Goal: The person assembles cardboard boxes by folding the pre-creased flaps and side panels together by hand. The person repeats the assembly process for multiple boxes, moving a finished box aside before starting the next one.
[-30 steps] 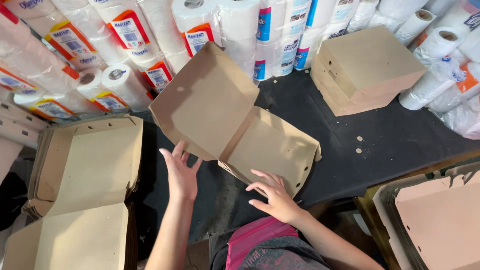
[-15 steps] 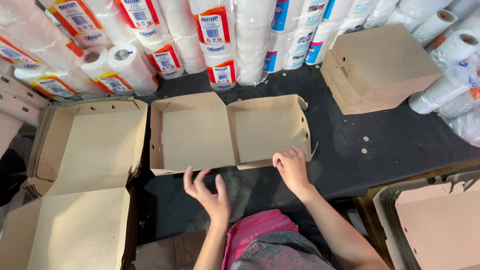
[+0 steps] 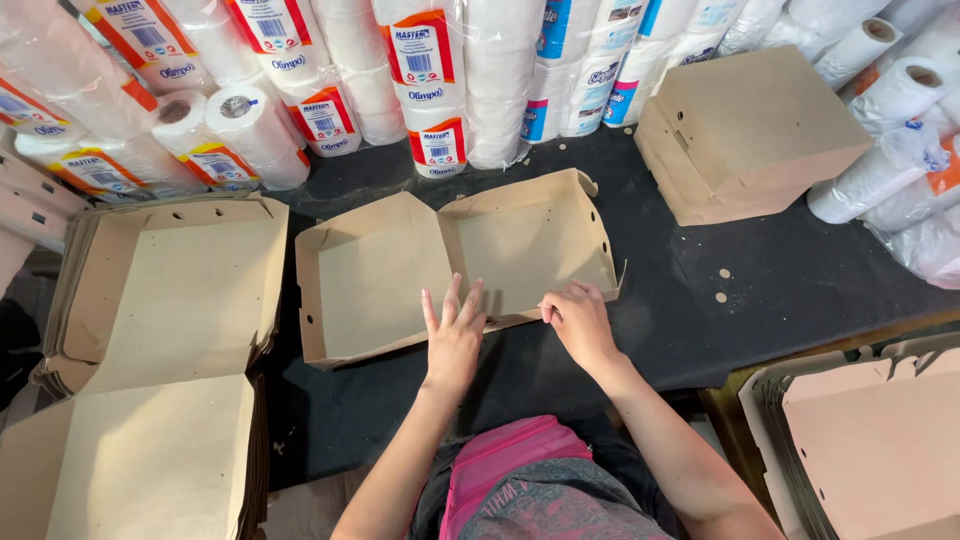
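A brown cardboard clamshell box [image 3: 400, 270] lies open, both halves up, on the black table [image 3: 780, 300] in front of me. My left hand [image 3: 452, 335] rests flat with fingers spread on the box's near edge, at the fold between the two halves. My right hand [image 3: 578, 320] has its fingers curled on the near edge of the right half, pinching the cardboard rim.
A stack of flat unfolded box blanks [image 3: 150, 370] fills the left side. A pile of closed folded boxes [image 3: 745, 130] sits at the back right. Wrapped paper rolls [image 3: 430, 70] line the back. More flat blanks [image 3: 870, 440] lie at lower right.
The box was tilted up in the air a second ago; it now lies flat on the table. Both hands have moved forward onto its near edge.
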